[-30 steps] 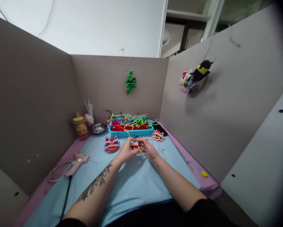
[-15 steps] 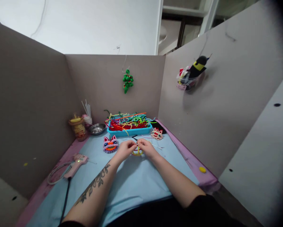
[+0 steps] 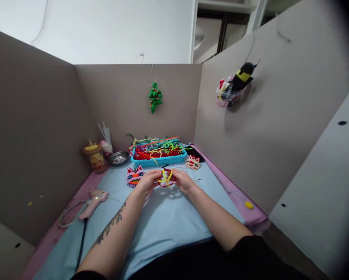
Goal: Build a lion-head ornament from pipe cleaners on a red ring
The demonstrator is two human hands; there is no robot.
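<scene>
A round frame of bent pipe cleaners [image 3: 166,178], dark red at the rim with yellow strands crossing inside it, is held up between my two hands. My left hand [image 3: 150,181] pinches its left edge, and my right hand [image 3: 184,181] grips the right edge. Pink strands show beneath it. Just left of my left hand lies a purple animal-face piece [image 3: 133,177] with pink ears, partly covered by the hand. A cream and red face piece [image 3: 192,162] lies beyond my right hand.
Behind my hands stands a blue tray [image 3: 159,161] heaped with coloured pipe cleaners. A pink glue gun [image 3: 94,202] with a lit green light lies at left. A metal bowl [image 3: 119,158] and a lidded cup [image 3: 95,157] stand at back left. A yellow disc [image 3: 248,205] lies at right.
The pipe-cleaner frame has been raised and tilted, so its crossed yellow strands now face me. My hands have moved apart to its two sides. The view has shifted slightly.
</scene>
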